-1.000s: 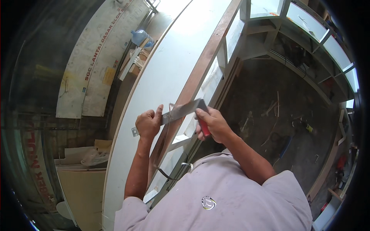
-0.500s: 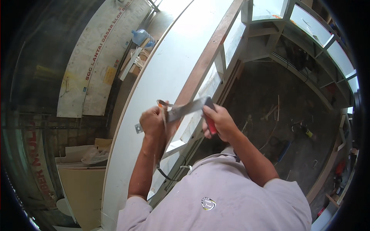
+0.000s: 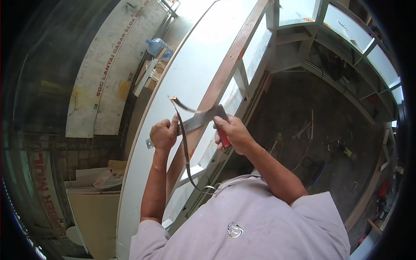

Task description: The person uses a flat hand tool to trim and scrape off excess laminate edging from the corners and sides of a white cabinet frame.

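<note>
My right hand [image 3: 234, 133] is wrapped round the red handle of a hand tool with a long flat grey metal blade [image 3: 200, 120]. My left hand [image 3: 165, 135] is closed on the blade toward its other end; a tip with small holes pokes out past the fist. A narrow dark strip [image 3: 185, 145] loops up beside my left thumb, bends over above the blade and trails down toward my waist. Beneath the tool runs a reddish-brown wooden rail [image 3: 219, 82] along a white panel [image 3: 186, 78]. The exact kind of tool is unclear.
To the right, a dark floor [image 3: 299, 164] holds scraps and scattered tools. White framing [image 3: 294, 37] curves round the far right. Left of the panel are a blue water bottle [image 3: 158, 47], a leaning printed board [image 3: 104, 73] and stacked sheets [image 3: 93, 216].
Both hands and the tool have shifted slightly left. The dark strip now stands out in a taller loop, farther from my left wrist.
</note>
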A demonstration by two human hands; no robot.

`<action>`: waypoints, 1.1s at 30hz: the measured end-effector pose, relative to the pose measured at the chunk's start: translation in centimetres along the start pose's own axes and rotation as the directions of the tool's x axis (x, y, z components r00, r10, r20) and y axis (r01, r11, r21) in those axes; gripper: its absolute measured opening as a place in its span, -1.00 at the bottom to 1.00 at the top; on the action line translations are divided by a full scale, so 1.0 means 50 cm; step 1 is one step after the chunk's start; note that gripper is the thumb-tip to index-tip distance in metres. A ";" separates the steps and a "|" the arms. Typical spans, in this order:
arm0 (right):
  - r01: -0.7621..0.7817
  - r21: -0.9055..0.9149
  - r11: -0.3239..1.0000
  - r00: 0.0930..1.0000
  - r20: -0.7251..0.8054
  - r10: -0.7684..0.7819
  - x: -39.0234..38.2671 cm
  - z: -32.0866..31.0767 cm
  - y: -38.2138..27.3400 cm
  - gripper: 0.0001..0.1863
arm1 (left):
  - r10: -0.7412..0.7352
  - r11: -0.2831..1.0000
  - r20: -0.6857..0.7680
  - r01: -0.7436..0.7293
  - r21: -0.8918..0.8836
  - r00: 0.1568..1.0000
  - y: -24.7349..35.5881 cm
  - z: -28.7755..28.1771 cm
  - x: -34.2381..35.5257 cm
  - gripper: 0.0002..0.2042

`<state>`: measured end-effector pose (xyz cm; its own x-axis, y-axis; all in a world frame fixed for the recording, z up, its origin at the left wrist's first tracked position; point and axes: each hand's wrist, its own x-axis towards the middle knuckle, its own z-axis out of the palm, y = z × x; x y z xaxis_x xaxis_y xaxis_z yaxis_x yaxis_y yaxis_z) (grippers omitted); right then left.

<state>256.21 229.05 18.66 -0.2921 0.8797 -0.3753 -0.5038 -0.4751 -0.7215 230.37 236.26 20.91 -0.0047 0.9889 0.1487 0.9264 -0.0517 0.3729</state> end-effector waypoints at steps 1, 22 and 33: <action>-0.009 0.011 1.000 1.000 0.009 0.009 -0.009 -0.006 0.002 -0.63 | -0.009 0.999 0.006 0.009 -0.045 1.000 0.019 -0.002 -0.015 -0.36; -0.007 0.013 1.000 0.999 -0.051 0.008 0.042 -0.105 -0.117 -0.63 | 0.037 0.997 0.043 -0.040 0.065 0.998 0.115 0.072 0.108 -0.35; -0.004 0.054 0.999 0.999 -0.041 0.006 0.059 -0.171 -0.165 -0.64 | 0.054 0.998 0.026 -0.054 0.015 0.998 0.183 0.101 0.152 -0.36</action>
<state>266.42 235.76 18.52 -0.2617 0.8769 -0.4032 -0.5457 -0.4791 -0.6875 240.74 243.99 20.83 0.0546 0.9880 0.1448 0.9309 -0.1028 0.3505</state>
